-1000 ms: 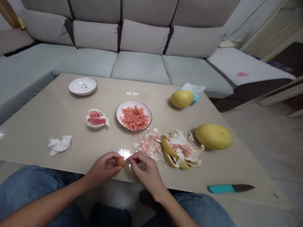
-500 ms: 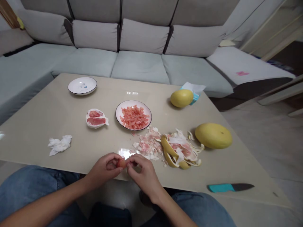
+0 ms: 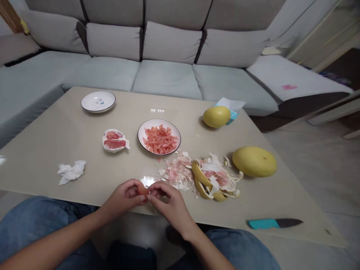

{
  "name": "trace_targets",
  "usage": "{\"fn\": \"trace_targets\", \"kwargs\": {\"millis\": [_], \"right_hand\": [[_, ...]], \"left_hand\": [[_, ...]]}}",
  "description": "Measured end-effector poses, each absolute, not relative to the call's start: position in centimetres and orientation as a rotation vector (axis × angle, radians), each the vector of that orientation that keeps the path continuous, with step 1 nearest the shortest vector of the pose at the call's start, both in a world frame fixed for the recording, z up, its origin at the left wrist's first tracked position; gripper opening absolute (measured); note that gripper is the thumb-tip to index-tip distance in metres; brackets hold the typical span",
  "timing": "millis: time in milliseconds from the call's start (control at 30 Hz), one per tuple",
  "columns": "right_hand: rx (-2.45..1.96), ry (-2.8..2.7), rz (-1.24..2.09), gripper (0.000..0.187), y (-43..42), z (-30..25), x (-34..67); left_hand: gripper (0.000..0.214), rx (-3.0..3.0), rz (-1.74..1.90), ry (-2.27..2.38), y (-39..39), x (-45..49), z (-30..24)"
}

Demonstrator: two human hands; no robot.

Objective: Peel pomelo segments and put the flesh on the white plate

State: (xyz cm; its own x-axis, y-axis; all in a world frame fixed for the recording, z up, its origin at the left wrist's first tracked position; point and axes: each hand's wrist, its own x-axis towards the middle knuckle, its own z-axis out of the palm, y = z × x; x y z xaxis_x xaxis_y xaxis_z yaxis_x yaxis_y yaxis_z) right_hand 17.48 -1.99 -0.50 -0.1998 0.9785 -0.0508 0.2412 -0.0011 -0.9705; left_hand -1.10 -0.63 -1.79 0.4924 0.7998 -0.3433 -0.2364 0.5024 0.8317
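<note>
Between my hands, above the table's near edge, is a small reddish pomelo segment (image 3: 143, 189). My left hand (image 3: 123, 197) is closed around its left side. The thumb and forefinger of my right hand (image 3: 168, 202) pinch at its right edge. Just ahead lies a heap of pale pink membrane scraps (image 3: 177, 170), and right of it a pile of yellow pomelo peel (image 3: 204, 182). A white plate (image 3: 140, 141) with a dark rim holds many pink pulp pieces (image 3: 160, 139). To its left sits a partly peeled pomelo portion (image 3: 114, 141) with red flesh showing.
Two whole yellow pomelos (image 3: 254, 161) are on the right, one farther back against a blue tissue pack (image 3: 233, 116). A knife (image 3: 274, 223) with a turquoise handle lies near the right front edge. Crumpled tissue (image 3: 72, 172) and another plate (image 3: 98, 102) are on the left.
My right hand has shifted slightly left, bringing its fingertips against the segment. The segment sits a little higher and more exposed. The things on the table have stayed put.
</note>
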Motion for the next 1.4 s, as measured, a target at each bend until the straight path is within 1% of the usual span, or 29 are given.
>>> {"fn": "trace_targets", "kwargs": {"millis": [200, 367, 533, 900, 1233, 1400], "right_hand": [[-1.271, -1.502, 1.294, 0.007, -1.9, -0.2, 17.3], [-1.265, -1.522, 1.258, 0.009, -1.9, -0.5, 17.1], [-1.241, -1.476, 1.258, 0.008, -2.0, -0.1, 16.9], [-1.249, -1.356, 1.337, 0.007, -2.3, -0.2, 16.9], [-1.241, -1.187, 1.522, 0.019, -1.8, -0.7, 17.5], [-1.209, -1.073, 1.555, 0.022, -1.7, -0.8, 17.5]], "left_hand": [[0.021, 0.864, 0.714, 0.829, -0.6, -1.1, -1.6], [0.026, 0.94, 0.669, 0.912, -0.7, -1.3, -2.2], [0.021, 0.893, 0.714, 0.87, -0.7, -1.3, -2.4], [0.02, 0.835, 0.718, 0.85, -0.7, -1.2, -1.9], [0.02, 0.816, 0.75, 0.857, -0.5, -1.3, -1.4], [0.019, 0.804, 0.767, 0.872, -0.5, -1.3, -0.8]]}}
